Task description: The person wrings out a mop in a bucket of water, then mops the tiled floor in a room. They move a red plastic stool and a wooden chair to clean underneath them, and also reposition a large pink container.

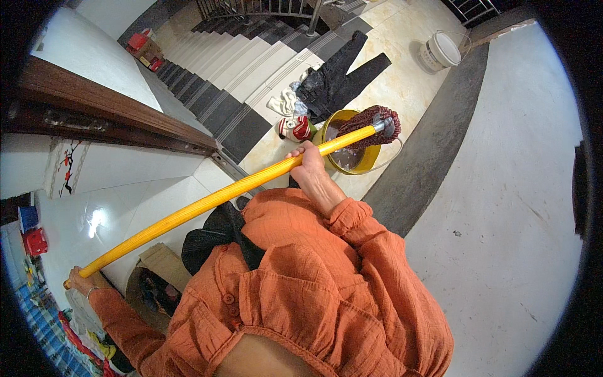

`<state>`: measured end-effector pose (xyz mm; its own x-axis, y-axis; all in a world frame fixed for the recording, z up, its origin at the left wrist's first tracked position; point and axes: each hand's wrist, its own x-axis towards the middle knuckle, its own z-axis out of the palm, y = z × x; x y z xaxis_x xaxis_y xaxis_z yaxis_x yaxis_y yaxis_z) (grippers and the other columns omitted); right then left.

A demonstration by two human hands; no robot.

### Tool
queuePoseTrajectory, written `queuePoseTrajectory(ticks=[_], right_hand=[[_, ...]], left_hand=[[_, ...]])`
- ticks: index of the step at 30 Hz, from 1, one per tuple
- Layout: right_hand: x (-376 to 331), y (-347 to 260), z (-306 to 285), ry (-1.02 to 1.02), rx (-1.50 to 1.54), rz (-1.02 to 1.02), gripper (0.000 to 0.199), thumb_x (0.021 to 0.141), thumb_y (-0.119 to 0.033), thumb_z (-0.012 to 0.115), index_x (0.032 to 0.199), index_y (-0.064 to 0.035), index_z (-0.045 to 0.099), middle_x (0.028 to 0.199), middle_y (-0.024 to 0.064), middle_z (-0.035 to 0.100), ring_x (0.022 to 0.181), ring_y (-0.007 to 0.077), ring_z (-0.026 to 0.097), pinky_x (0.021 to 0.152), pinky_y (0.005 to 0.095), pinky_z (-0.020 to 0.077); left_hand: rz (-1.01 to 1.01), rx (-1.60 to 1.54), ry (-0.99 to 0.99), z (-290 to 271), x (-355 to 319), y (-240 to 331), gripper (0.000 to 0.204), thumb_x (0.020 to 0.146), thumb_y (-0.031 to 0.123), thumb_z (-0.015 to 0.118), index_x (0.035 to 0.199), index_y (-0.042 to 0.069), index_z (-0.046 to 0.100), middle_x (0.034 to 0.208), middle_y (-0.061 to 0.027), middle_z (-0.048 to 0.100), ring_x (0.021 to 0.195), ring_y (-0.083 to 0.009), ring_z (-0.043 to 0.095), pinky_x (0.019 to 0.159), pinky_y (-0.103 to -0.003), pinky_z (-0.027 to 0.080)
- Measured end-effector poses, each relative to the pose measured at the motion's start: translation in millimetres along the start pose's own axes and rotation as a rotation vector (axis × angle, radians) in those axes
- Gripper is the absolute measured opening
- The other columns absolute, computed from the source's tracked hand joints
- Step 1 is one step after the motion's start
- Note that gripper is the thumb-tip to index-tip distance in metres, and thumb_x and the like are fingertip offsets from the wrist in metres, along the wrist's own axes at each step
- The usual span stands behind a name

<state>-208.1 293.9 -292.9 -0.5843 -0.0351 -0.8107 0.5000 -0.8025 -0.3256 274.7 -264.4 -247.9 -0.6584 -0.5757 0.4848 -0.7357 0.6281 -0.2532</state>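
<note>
A mop [207, 202] with a yellow handle slants across my front, from low on the left up to the right. My left hand [81, 281] is closed round the far end of the handle. Farther up, my right hand [308, 164] wraps round it near the head. The dark red string mop head [388, 129] rests over the rim of a yellow bucket [364, 166]. Greyish water [344, 157] shows inside the bucket. Part of the mop strings is hidden behind the handle and its metal socket.
Dark trousers [339, 78], a white cloth [284, 102] and a red-and-white shoe [296, 129] lie beside the bucket. Stairs [235, 66] descend beyond a wooden door frame [113, 103]. A white bucket [440, 51] stands by the right wall. An open cardboard box [164, 261] sits at my left.
</note>
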Motion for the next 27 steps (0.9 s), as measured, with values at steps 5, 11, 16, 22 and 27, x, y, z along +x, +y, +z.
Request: queuePoseTrajectory(ticks=[5, 11, 16, 22, 27], right_hand=[[5, 0, -2, -0.008, 0.003, -0.003, 0.012, 0.079, -0.002, 0.042, 0.069, -0.0071, 0.036, 0.062, 0.0023, 0.034, 0.052, 0.0151, 0.036, 0.054, 0.0334, 0.0384], [0, 3, -3, -0.016, 0.002, -0.003, 0.012, 0.079, -0.003, 0.042, 0.069, -0.0071, 0.037, 0.061, 0.0020, 0.034, 0.052, 0.0146, 0.035, 0.054, 0.0322, 0.0379], [-2, 9, -2, -0.022, 0.003, 0.008, 0.012, 0.079, -0.003, 0.042, 0.068, -0.0072, 0.036, 0.061, 0.0019, 0.033, 0.052, 0.0143, 0.035, 0.053, 0.0316, 0.0377], [-1, 20, 0, -0.016, 0.026, 0.032, 0.014, 0.079, -0.005, 0.042, 0.067, -0.0075, 0.036, 0.060, 0.0018, 0.033, 0.052, 0.0142, 0.035, 0.052, 0.0309, 0.0376], [-11, 46, 9, -0.044, 0.022, 0.092, 0.014, 0.079, -0.006, 0.042, 0.066, -0.0073, 0.036, 0.057, 0.0020, 0.033, 0.050, 0.0148, 0.035, 0.052, 0.0311, 0.0379]], left_hand=[[0.015, 0.015, 0.003, -11, 0, 12, 0.013, 0.059, -0.003, 0.056, 0.067, 0.005, 0.050, 0.068, -0.0102, 0.052, 0.071, -0.0305, 0.051, 0.066, -0.037, 0.040], [-0.006, 0.067, 0.010, -7, -3, 3, 0.008, 0.062, 0.001, 0.054, 0.067, 0.006, 0.051, 0.071, -0.0095, 0.053, 0.073, -0.0287, 0.052, 0.067, -0.037, 0.038], [-0.036, 0.070, 0.007, 2, -6, -17, 0.006, 0.063, 0.004, 0.055, 0.067, 0.007, 0.052, 0.073, -0.0089, 0.054, 0.075, -0.0274, 0.053, 0.069, -0.036, 0.037], [-0.037, 0.046, 0.010, -21, 8, -11, 0.007, 0.061, 0.003, 0.058, 0.065, 0.006, 0.052, 0.068, -0.0113, 0.054, 0.068, -0.0293, 0.053, 0.063, -0.037, 0.039], [0.038, 0.060, 0.019, -55, 25, -55, 0.008, 0.061, 0.003, 0.058, 0.063, 0.004, 0.051, 0.064, -0.0127, 0.054, 0.063, -0.0309, 0.053, 0.063, -0.038, 0.040]])
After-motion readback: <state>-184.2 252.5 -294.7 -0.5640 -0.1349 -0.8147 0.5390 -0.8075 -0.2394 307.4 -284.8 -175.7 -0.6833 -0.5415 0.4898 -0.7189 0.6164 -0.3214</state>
